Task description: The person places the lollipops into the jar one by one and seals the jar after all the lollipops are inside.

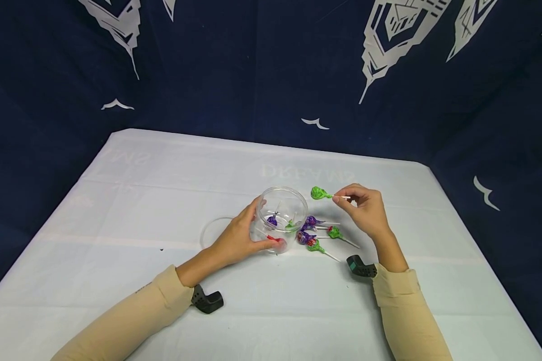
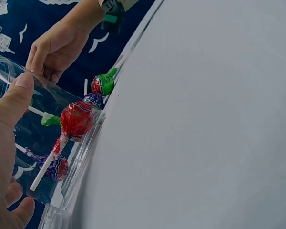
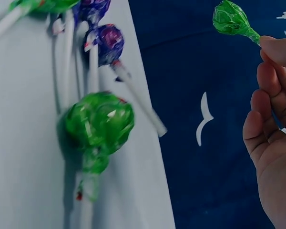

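Observation:
My left hand [image 1: 238,239] grips a clear plastic jar [image 1: 283,205] from its left side, thumb across the front. Inside the jar lie a red lollipop [image 2: 77,119], a purple lollipop [image 2: 55,167] and a green one, its wrapper partly hidden behind the red. Between thumb and fingertips, my right hand [image 1: 366,210] pinches the white stick of a green lollipop [image 1: 319,193], held up to the right of the jar's open rim with its head pointing left. Several purple and green lollipops [image 1: 315,245] lie on the table beside the jar, below that hand.
A clear round lid or ring [image 1: 208,228] lies on the table left of the jar, partly behind my left hand. White cloth covers the table [image 1: 162,200]. Behind its far edge hangs a dark blue curtain [image 1: 235,75] with white patterns.

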{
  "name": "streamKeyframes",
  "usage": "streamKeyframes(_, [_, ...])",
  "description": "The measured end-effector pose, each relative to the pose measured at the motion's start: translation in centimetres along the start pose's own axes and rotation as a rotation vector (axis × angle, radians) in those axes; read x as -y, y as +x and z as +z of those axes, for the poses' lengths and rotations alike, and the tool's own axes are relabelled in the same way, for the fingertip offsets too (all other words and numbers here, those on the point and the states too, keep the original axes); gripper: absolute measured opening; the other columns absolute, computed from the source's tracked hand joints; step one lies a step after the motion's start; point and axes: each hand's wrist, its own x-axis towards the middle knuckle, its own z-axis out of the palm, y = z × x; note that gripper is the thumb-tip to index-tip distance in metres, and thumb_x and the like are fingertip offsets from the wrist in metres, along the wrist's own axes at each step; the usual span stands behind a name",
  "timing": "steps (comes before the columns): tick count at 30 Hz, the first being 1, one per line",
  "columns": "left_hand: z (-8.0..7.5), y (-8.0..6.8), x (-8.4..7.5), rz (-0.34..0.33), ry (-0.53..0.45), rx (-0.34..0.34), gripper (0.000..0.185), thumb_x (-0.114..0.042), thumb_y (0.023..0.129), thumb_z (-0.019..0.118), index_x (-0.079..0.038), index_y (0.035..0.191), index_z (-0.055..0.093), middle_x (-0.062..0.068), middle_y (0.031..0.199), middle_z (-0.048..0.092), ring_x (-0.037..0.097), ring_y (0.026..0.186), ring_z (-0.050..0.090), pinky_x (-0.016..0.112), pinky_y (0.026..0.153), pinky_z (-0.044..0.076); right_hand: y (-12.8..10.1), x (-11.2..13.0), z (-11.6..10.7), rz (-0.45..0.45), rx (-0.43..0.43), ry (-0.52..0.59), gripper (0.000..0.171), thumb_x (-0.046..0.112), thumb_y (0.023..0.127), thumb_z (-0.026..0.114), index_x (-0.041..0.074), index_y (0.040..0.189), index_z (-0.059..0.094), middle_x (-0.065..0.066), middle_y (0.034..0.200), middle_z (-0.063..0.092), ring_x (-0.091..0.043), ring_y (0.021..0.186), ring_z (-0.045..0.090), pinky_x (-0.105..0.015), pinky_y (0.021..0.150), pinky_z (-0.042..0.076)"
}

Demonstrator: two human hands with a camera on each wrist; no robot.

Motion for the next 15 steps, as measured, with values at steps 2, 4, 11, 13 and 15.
streamKeyframes(2, [0.0,0.0,0.0,0.004,0.002,-0.001,0.109,-0.041,0.075,0.087,-0.008,0.156,0.022,0.015,0.149,0.042,0.032,0.122,0.054,0.049,0.103,0.044,0.0,0.3,0.0,-0.012,-0.005,0.019,0.006,-0.013,0.085,0.069,-0.017,0.082,0.065,-0.002,0.078,0.066,-0.009,0.073,0.05,-0.019,0.063,0.041])
streamKeyframes(4, [0.0,0.0,0.1,0.011,0.003,-0.003,0.109,-0.041,0.075,0.087,-0.008,0.156,0.022,0.015,0.149,0.043,0.031,0.122,0.054,0.049,0.103,0.044,0.0,0.6,0.1,-0.02,-0.014,0.03,0.006,-0.013,0.084,0.069,-0.017,0.082,0.065,-0.001,0.078,0.066,-0.01,0.074,0.05,-0.02,0.063,0.041])
streamKeyframes(11, [0.0,0.1,0.2,0.021,-0.001,-0.006,0.109,-0.04,0.074,0.087,-0.009,0.156,0.023,0.015,0.148,0.044,0.032,0.121,0.055,0.049,0.102,0.045,0.1,1.7,0.1,-0.039,-0.031,0.059,0.005,-0.016,0.083,0.069,-0.018,0.082,0.064,0.001,0.079,0.067,-0.011,0.077,0.053,-0.02,0.066,0.043])
streamKeyframes(13, [0.0,0.1,0.2,0.017,0.001,-0.005,0.109,-0.04,0.074,0.087,-0.009,0.156,0.023,0.015,0.148,0.044,0.031,0.121,0.055,0.048,0.102,0.045,0.1,1.3,0.1,-0.054,-0.034,0.068,0.005,-0.017,0.083,0.068,-0.019,0.082,0.063,0.002,0.08,0.067,-0.011,0.077,0.053,-0.02,0.066,0.044])
streamKeyframes(15, [0.0,0.1,0.1,0.015,0.001,-0.005,0.109,-0.041,0.074,0.087,-0.009,0.156,0.023,0.015,0.148,0.044,0.031,0.12,0.055,0.048,0.102,0.045,0.1,0.8,0.0,-0.065,-0.038,0.079,0.005,-0.017,0.083,0.069,-0.018,0.082,0.064,0.003,0.08,0.067,-0.011,0.078,0.054,-0.02,0.066,0.044])
